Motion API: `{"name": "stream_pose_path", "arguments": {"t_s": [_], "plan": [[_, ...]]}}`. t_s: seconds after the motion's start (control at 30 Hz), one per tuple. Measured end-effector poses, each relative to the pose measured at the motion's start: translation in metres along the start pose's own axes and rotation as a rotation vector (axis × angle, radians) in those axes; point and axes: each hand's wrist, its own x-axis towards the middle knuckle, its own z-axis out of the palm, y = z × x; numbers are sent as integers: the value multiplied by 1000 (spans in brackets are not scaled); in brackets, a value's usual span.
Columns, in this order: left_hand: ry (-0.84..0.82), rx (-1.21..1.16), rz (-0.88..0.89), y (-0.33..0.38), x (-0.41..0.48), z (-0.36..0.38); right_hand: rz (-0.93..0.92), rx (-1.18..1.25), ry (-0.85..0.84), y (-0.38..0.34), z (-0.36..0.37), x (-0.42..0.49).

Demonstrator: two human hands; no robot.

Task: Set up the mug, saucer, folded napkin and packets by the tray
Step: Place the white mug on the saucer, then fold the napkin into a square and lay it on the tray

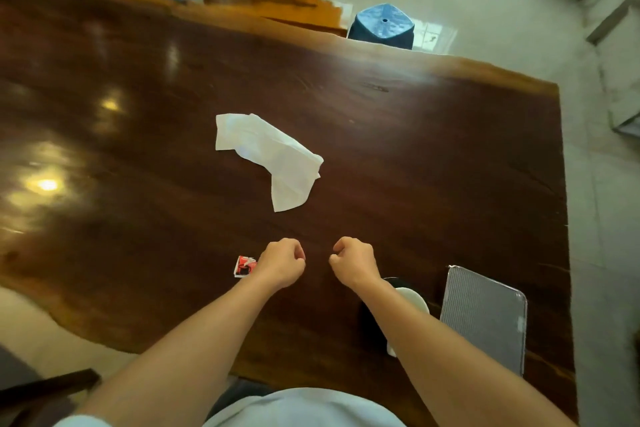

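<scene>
— What's on that glossy dark wood table (pixel 433 149)?

— One crumpled white napkin (pixel 266 156) mid-table. Along the near edge: one red packet (pixel 245 266), partly behind the left hand (pixel 282 262), and by the right corner one ribbed metal tray (pixel 485 319).

— The mug?

— Something white and round (pixel 414 302) on a dark disc beside the tray, probably mug and saucer; the forearm hides it.

— The hands?

— Left and right hand (pixel 353 262) both curled into loose fists, holding nothing.
</scene>
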Motion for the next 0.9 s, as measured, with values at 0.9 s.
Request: {"name": "stream_pose_path", "arguments": {"t_s": [0.9], "plan": [[-7,619,859,29,197,-103,336,566,379,-106,89,190]]}}
